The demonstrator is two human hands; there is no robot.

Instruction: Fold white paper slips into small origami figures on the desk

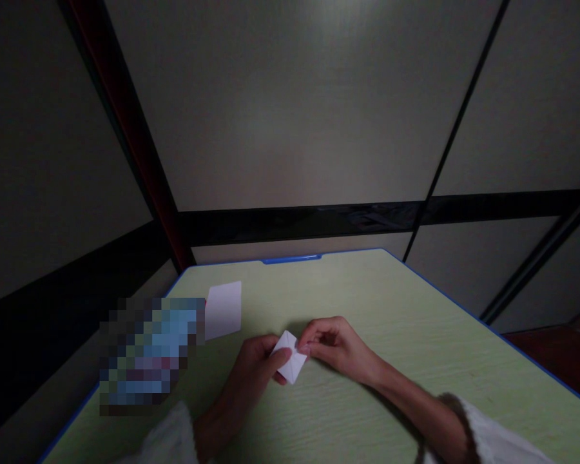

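Note:
A small folded white paper (pixel 290 370), with crease lines across its face, is held above the table near its middle. My left hand (pixel 258 364) grips it from the left, thumb on top and fingers underneath. At the paper's right corner, my right hand (pixel 336 348) pinches the edge between thumb and index finger, its other fingers curled. A flat sheet of white paper (pixel 225 310) lies farther back on the left, apart from both hands.
The light green table (pixel 415 361) has a blue rim and a blue strip (pixel 292 260) at its far edge. A blurred-out bluish object (pixel 159 351) lies on the left side, beside the sheet. Cabinet panels (pixel 294 129) stand behind the table.

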